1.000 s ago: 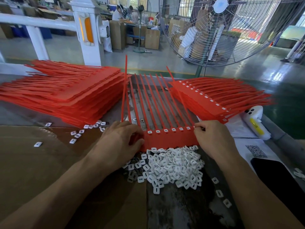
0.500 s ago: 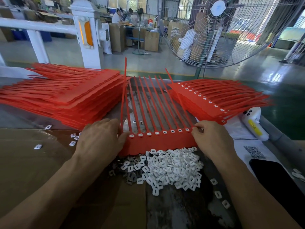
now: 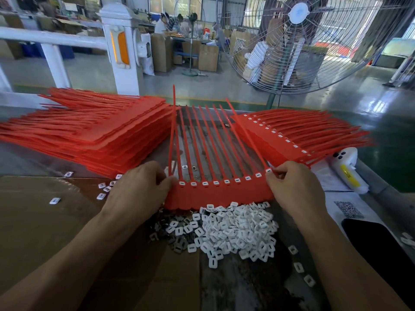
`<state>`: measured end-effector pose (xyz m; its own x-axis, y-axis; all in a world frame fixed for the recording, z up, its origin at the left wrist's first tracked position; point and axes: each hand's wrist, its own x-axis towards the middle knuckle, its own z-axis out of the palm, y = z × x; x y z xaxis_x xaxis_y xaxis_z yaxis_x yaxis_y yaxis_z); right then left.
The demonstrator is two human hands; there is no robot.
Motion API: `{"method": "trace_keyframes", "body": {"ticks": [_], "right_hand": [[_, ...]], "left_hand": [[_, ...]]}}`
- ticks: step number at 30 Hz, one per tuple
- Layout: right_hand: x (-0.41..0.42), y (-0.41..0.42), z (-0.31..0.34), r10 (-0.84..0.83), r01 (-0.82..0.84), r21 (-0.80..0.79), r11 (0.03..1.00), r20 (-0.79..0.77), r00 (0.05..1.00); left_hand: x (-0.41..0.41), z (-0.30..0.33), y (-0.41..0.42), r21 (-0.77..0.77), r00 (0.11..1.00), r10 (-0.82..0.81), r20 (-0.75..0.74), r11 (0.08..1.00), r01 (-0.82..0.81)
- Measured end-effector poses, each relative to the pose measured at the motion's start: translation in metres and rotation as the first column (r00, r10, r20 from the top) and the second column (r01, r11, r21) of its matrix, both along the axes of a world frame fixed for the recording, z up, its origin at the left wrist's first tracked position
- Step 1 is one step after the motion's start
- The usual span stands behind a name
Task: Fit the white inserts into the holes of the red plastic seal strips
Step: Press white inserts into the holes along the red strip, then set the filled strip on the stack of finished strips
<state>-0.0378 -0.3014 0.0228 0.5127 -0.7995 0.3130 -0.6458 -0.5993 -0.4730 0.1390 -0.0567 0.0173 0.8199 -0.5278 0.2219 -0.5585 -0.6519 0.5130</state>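
Observation:
A red sheet of joined seal strips (image 3: 220, 194) lies in front of me, its tails pointing away and a row of white inserts (image 3: 215, 182) seated in its holes. My left hand (image 3: 139, 187) grips the sheet's left end. My right hand (image 3: 294, 187) pinches its right end at the last insert. A heap of loose white inserts (image 3: 233, 230) lies just below the sheet, with dark metal clips (image 3: 173, 236) at its left side.
A tall stack of red sheets (image 3: 89, 135) lies at the left, and a stack with inserts fitted (image 3: 292, 135) at the right. A white handheld device (image 3: 345, 169), papers and a black phone (image 3: 377, 243) lie at the right. Stray inserts (image 3: 105, 187) dot the cardboard. A big fan (image 3: 298, 41) stands behind.
My left hand has slid from on top of the sheet's left part to its left end. The sheet has shifted slightly to the left.

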Motion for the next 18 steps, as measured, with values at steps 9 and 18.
{"method": "trace_keyframes", "body": {"ticks": [9,18], "right_hand": [[0.0036,-0.0054,-0.0002,0.023,-0.289,0.507,0.812,0.467,0.884],[-0.0008,-0.0053,0.0052,0.149,-0.38,0.561,0.735,0.413,0.898]], "left_hand": [[0.0043,-0.0042,-0.0059,-0.2,0.985,-0.03,-0.171,0.98,-0.005],[0.0026,-0.0037,-0.0086,-0.386,0.965,-0.097,-0.244,0.923,-0.004]]}}
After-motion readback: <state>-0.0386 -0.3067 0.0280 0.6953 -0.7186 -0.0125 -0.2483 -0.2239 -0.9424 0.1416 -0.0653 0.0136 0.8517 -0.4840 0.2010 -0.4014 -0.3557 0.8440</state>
